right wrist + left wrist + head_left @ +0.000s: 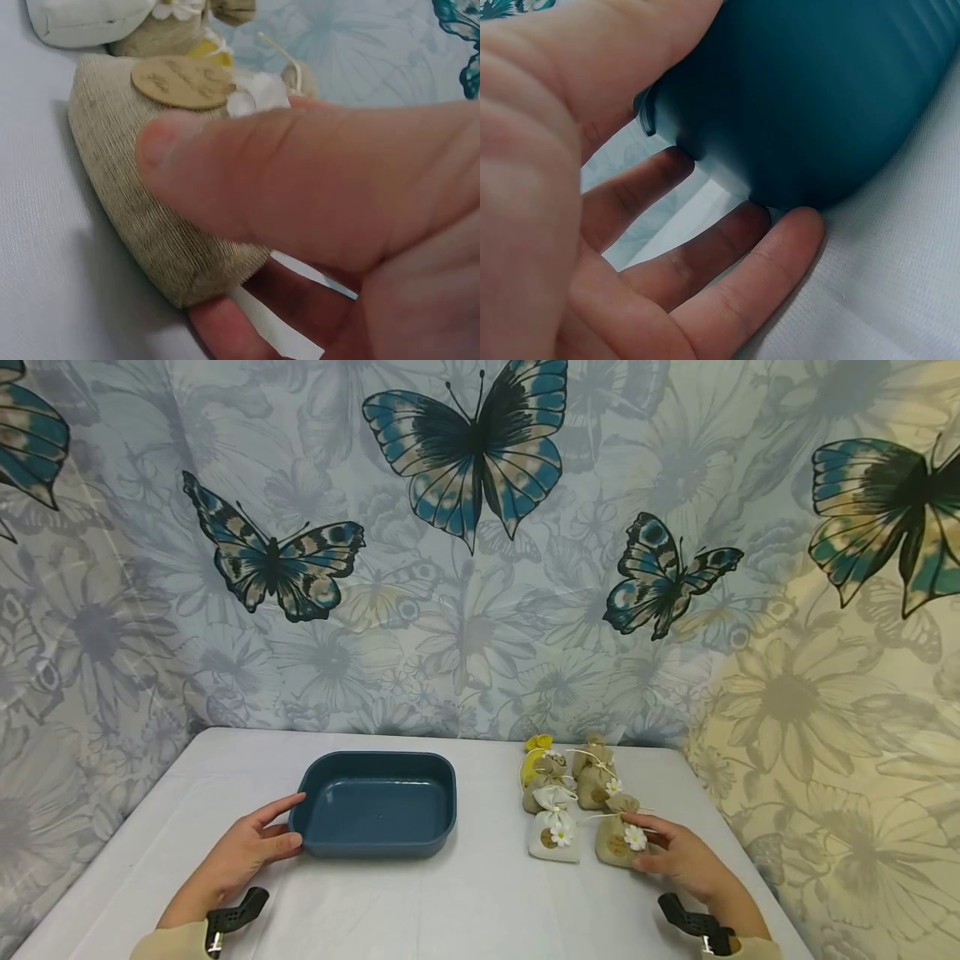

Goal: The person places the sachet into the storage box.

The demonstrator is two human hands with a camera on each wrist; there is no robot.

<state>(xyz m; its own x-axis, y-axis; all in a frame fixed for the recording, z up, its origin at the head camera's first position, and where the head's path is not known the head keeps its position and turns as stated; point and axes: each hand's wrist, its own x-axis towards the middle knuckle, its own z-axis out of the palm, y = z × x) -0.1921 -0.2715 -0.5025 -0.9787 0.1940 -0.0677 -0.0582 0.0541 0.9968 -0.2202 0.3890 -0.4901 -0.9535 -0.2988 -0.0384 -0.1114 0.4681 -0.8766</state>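
One beige sachet (613,845) pinched — right grip (684,860); left grip (246,853) touching basin (371,850)

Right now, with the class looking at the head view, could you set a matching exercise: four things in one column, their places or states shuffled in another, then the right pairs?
Column one
1. Blue tray
2. White pouch
3. Yellow pouch
4. Right grip

Column two
A. Partly hidden, towards the back of the table
B. Holding a tan pouch
C. Farthest left of the four
D. Just left of the held pouch

Right pairs: 1-C, 2-D, 3-A, 4-B.
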